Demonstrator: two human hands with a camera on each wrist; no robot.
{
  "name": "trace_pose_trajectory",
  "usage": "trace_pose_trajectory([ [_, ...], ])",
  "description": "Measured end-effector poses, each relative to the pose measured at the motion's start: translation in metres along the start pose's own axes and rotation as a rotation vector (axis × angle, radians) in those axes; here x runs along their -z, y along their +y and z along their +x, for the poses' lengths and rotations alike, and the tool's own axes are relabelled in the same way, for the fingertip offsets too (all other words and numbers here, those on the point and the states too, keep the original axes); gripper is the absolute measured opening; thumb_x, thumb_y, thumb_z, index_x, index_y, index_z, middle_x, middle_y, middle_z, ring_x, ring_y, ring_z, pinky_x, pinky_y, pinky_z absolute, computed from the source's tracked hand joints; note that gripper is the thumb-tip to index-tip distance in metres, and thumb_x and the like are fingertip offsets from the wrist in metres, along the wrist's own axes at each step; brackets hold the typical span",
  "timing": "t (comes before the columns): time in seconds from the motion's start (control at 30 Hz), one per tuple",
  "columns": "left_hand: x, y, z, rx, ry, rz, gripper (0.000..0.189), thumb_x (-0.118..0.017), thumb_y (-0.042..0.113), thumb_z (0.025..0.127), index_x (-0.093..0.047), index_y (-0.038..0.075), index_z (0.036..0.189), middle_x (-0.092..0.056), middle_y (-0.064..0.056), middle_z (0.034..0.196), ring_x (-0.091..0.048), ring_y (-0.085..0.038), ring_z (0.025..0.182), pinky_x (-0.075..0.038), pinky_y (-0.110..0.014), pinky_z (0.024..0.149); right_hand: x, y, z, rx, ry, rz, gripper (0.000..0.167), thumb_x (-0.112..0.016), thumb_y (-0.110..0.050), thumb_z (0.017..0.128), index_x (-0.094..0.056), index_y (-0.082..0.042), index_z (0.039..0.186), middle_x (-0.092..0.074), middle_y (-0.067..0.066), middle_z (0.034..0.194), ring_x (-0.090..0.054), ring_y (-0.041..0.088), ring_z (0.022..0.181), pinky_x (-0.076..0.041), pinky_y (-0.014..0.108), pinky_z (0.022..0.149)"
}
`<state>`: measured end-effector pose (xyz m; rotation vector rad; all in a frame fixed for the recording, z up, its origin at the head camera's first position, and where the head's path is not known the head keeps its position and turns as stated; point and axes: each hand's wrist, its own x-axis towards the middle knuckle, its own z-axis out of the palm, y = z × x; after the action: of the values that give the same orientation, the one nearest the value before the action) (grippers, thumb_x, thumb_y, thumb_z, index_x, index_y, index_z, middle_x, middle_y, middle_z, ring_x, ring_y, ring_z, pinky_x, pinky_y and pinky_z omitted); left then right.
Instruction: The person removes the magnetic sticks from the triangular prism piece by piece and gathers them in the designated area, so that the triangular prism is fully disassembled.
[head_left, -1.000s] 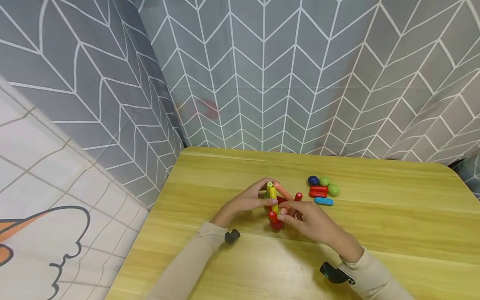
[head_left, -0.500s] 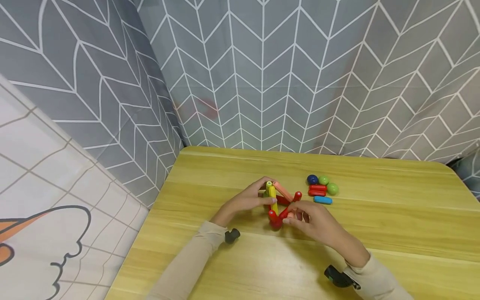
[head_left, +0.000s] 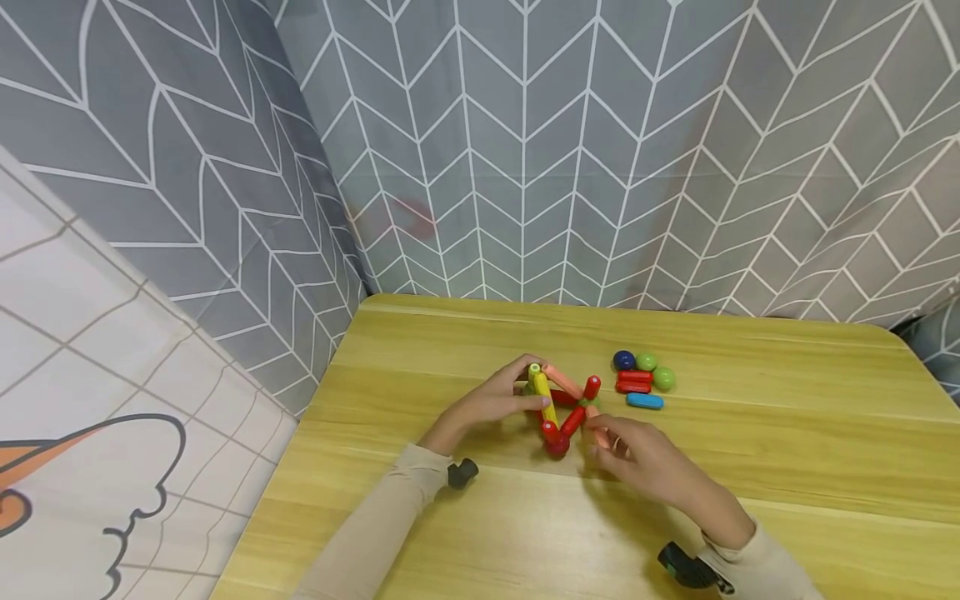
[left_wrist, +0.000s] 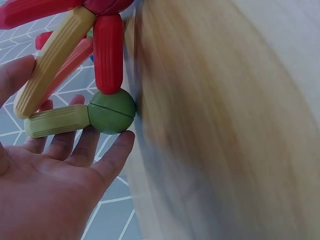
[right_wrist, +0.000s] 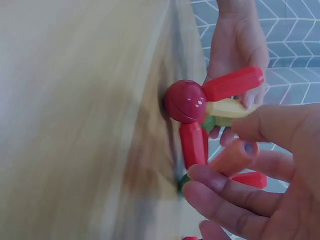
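A frame of toy building rods and balls stands on the table. My left hand holds its left side, with the thumb on a yellow rod and fingers behind a yellow-green rod that joins a green ball. At the near corner sits a red ball bearing a red rod that sticks up. My right hand pinches an orange rod, its far end right at the right-hand green ball. Another orange rod slants across the back.
Loose pieces lie behind and to the right: a dark blue ball, two green balls, two red rods and a blue rod. A patterned curtain hangs behind the wooden table.
My right hand has moved to the right and toward me with the orange rod, away from the red ball, uncovering the right-hand green ball. The left hand has stayed almost in place.
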<state>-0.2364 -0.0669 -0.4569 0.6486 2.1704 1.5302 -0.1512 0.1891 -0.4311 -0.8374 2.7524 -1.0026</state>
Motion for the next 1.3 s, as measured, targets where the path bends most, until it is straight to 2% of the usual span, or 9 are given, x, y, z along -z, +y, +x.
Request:
trace_pose_trajectory([
  [0.27, 0.0, 0.0, -0.001, -0.035, -0.021, -0.007, 0.045, -0.067, 0.019, 0.096, -0.047, 0.012, 0.136, -0.056, -0.008, 0.137, -0.051, -0.018, 0.124, -0.044, -0.042, 0.109, -0.001, 0.009, -0.003, -0.147, 0.038, 0.014, 0.05, -0.063, -0.003, 0.091, -0.052, 0.0, 0.139, -0.065, 0.001, 0.084, -0.056, 0.005, 0.071, -0.047, 0.02, 0.056],
  [0.47, 0.0, -0.001, -0.002, -0.031, -0.027, 0.011, 0.046, -0.067, 0.017, 0.096, -0.047, 0.011, 0.137, -0.057, -0.008, 0.136, -0.052, -0.019, 0.123, -0.044, -0.042, 0.11, 0.001, 0.013, 0.001, -0.253, 0.078, 0.029, 0.048, -0.061, -0.002, 0.092, -0.05, 0.004, 0.137, -0.066, 0.01, 0.088, -0.054, 0.014, 0.069, -0.044, 0.022, 0.052],
  [0.53, -0.001, -0.002, -0.001, -0.033, -0.034, 0.01, 0.046, -0.068, 0.015, 0.096, -0.047, 0.01, 0.137, -0.057, -0.01, 0.136, -0.052, -0.019, 0.122, -0.044, -0.042, 0.111, 0.0, 0.015, 0.004, -0.256, 0.107, 0.021, 0.046, -0.062, -0.003, 0.092, -0.051, 0.007, 0.135, -0.066, 0.011, 0.089, -0.053, 0.014, 0.068, -0.044, 0.022, 0.053],
  [0.67, -0.002, -0.004, 0.0, -0.026, -0.045, 0.014, 0.048, -0.069, 0.011, 0.094, -0.048, 0.01, 0.136, -0.058, -0.01, 0.136, -0.053, -0.02, 0.122, -0.044, -0.043, 0.111, -0.003, 0.022, 0.012, -0.252, 0.155, 0.013, 0.044, -0.067, -0.005, 0.091, -0.054, 0.007, 0.131, -0.064, 0.008, 0.081, -0.051, 0.012, 0.062, -0.042, 0.021, 0.051],
  [0.8, -0.004, -0.005, -0.001, 0.012, -0.05, 0.057, 0.047, -0.069, 0.007, 0.093, -0.051, 0.012, 0.136, -0.061, -0.006, 0.135, -0.055, -0.018, 0.116, -0.046, -0.038, 0.109, -0.008, 0.028, 0.019, -0.23, 0.209, 0.01, 0.036, -0.072, -0.007, 0.09, -0.06, 0.004, 0.122, -0.067, 0.01, 0.082, -0.05, 0.011, 0.061, -0.041, 0.021, 0.051],
  [0.97, -0.006, -0.004, -0.001, 0.039, -0.032, 0.14, 0.04, -0.065, 0.006, 0.095, -0.055, 0.011, 0.133, -0.063, -0.005, 0.131, -0.055, -0.017, 0.107, -0.048, -0.035, 0.105, -0.015, 0.034, 0.027, -0.212, 0.296, -0.005, 0.03, -0.074, -0.007, 0.088, -0.066, 0.002, 0.115, -0.073, 0.017, 0.1, -0.064, 0.02, 0.075, -0.047, 0.025, 0.063],
  [1.03, -0.006, -0.003, -0.001, 0.044, -0.025, 0.17, 0.037, -0.063, 0.006, 0.096, -0.057, 0.01, 0.132, -0.064, -0.006, 0.128, -0.054, -0.017, 0.104, -0.049, -0.035, 0.103, -0.017, 0.037, 0.031, -0.221, 0.323, 0.003, 0.029, -0.074, -0.006, 0.087, -0.067, 0.003, 0.114, -0.074, 0.018, 0.101, -0.069, 0.026, 0.082, -0.05, 0.027, 0.066],
  [1.2, -0.007, -0.001, -0.001, 0.058, -0.018, 0.211, 0.034, -0.062, 0.006, 0.097, -0.06, 0.01, 0.131, -0.066, -0.006, 0.124, -0.055, -0.017, 0.101, -0.049, -0.034, 0.098, -0.022, 0.04, 0.036, -0.269, 0.361, 0.032, 0.028, -0.075, -0.007, 0.087, -0.069, 0.003, 0.112, -0.074, 0.02, 0.102, -0.072, 0.034, 0.09, -0.055, 0.033, 0.07],
  [1.3, -0.007, -0.001, 0.0, 0.063, -0.016, 0.223, 0.036, -0.063, 0.007, 0.097, -0.061, 0.013, 0.133, -0.066, -0.005, 0.127, -0.056, -0.016, 0.103, -0.049, -0.035, 0.101, -0.024, 0.04, 0.037, -0.29, 0.376, 0.038, 0.028, -0.075, -0.009, 0.087, -0.069, 0.003, 0.112, -0.073, 0.021, 0.105, -0.071, 0.034, 0.092, -0.057, 0.038, 0.074],
])
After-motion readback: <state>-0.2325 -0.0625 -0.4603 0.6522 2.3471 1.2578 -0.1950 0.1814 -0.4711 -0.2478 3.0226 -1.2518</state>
